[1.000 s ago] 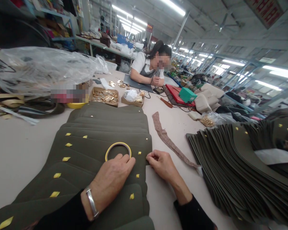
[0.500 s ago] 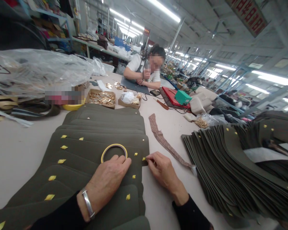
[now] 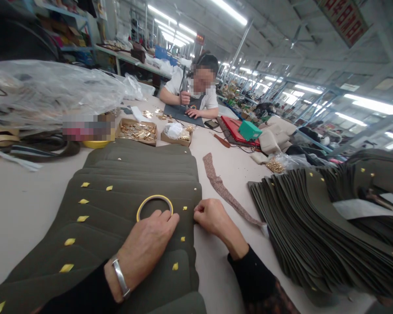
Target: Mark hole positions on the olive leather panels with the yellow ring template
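My left hand [image 3: 149,245] rests on overlapping dark olive panels [image 3: 124,207], its fingers closed on the lower rim of a yellow tape roll [image 3: 154,197]. The roll leans over the panels. My right hand [image 3: 212,215] is at the panels' right edge, fingers pinched together; whatever lies between the fingertips is hidden. Small yellow tape pieces dot the panels, such as one tape piece [image 3: 185,208] just left of my right fingertips and another tape piece [image 3: 66,268] toward the lower left. Tiny metal fittings show on the farther panels.
A thick fanned stack of dark panels [image 3: 298,231] lies at right. Between it and my right hand runs a brown patterned strip [image 3: 224,192]. Boxes of gold-coloured metal parts [image 3: 137,132] stand beyond the panels. Across the table, a co-worker [image 3: 199,89] holds an upright corded tool.
My right hand has moved slightly up and left, and its fingers now cover the tape piece at the edge. My left hand stays on the roll. The co-worker's hands have lowered toward the mat.
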The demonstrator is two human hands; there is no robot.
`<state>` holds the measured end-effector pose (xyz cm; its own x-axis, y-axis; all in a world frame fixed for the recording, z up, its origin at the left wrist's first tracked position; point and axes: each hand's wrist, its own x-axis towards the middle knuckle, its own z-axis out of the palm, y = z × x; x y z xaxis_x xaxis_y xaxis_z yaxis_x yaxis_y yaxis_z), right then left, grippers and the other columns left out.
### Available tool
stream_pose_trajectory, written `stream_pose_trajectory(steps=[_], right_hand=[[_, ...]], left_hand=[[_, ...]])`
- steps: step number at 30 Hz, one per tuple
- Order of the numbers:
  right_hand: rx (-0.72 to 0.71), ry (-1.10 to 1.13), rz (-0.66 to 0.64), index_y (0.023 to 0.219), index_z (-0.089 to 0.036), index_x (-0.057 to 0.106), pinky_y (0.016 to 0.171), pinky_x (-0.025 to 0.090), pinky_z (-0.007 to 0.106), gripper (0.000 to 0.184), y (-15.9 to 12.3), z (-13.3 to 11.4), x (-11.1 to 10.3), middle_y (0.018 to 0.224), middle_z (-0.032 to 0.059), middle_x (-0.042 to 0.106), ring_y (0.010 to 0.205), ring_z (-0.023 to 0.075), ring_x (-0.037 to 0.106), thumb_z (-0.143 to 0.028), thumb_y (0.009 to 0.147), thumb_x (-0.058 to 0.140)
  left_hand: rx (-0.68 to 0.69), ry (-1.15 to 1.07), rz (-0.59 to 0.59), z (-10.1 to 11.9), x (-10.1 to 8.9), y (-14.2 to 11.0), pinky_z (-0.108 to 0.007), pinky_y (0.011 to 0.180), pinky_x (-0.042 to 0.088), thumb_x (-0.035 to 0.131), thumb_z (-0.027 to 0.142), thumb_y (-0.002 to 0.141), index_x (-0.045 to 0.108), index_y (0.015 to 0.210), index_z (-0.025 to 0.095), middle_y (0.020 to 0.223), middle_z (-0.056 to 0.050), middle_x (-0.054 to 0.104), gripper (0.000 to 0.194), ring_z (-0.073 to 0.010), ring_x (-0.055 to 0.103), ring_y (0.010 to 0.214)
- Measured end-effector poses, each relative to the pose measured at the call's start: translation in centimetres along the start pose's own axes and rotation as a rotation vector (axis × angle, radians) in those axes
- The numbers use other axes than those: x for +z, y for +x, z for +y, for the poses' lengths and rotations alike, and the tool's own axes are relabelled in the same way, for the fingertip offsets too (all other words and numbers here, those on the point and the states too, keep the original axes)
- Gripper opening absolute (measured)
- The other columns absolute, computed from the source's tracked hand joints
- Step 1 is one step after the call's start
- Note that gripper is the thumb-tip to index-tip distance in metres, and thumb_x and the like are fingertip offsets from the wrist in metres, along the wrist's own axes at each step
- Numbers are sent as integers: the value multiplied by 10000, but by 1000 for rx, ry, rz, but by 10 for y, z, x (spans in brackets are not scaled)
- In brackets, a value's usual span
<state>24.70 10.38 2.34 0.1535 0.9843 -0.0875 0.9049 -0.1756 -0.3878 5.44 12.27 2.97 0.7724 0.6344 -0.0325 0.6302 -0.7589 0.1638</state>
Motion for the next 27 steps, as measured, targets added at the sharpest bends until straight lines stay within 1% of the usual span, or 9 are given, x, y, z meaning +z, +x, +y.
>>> stream_pose_trajectory(steps=[5,7,10,12,15,18,22,25,27], right_hand=[[38,26,-16,521,-178,689,468,325,224,181,7,-4,-4,479,41,634,497,151,572,-70,597,566],[21,30,-24,519,-180,686,456,313,217,183,2,-2,-4,471,31,625,480,142,560,-65,595,565],[-72,40,-65,495,-184,664,463,310,214,219,-11,2,-7,457,12,610,469,124,545,-47,621,550],[-131,81,-1,589,-189,699,515,361,215,225,-22,4,-10,541,15,657,530,133,582,-60,684,542],[-190,267,212,858,-196,725,634,456,235,199,-37,0,-16,767,37,723,665,153,636,-131,795,548],[-363,429,252,965,-200,692,696,491,244,189,-47,-11,-19,848,40,713,711,146,635,-153,834,563],[-546,399,277,951,-200,661,713,487,257,182,-50,-19,-14,829,44,688,741,148,621,-117,852,533],[-596,334,349,859,-201,641,657,472,252,163,-48,-18,-5,735,30,661,675,146,601,-102,843,513],[-613,294,403,820,-202,621,617,461,244,167,-47,-16,1,686,20,640,627,141,588,-88,826,500]], left_hand=[[24,-11,105,-6,4,-1,-279,655,519,409,36,872,598,925,194,847,-36,635,252,-186,607,764],[65,-66,222,-10,6,-2,-259,648,523,411,94,914,600,969,197,826,-28,647,222,-169,628,742],[179,-217,459,-14,7,-3,-232,734,543,400,221,972,577,1099,204,892,-31,695,218,-141,674,794],[248,-299,539,-15,8,-3,-218,810,541,398,257,984,503,1246,212,1021,-38,714,286,-132,689,888],[262,-342,525,-12,8,-3,-196,814,542,388,268,990,336,1403,212,1112,-40,710,420,-125,694,937],[205,-365,497,-9,9,-4,-188,703,554,376,296,994,311,1404,207,963,-15,744,425,-128,718,803],[192,-378,477,-6,13,-4,-198,678,552,383,326,990,316,1384,204,925,-17,746,418,-143,723,772],[211,-376,470,-6,14,-4,-210,702,547,373,307,989,358,1341,204,1002,-51,729,367,-155,717,840],[229,-397,430,-5,12,-5,-212,692,536,354,266,989,438,1246,208,985,-46,720,276,-150,709,834]])
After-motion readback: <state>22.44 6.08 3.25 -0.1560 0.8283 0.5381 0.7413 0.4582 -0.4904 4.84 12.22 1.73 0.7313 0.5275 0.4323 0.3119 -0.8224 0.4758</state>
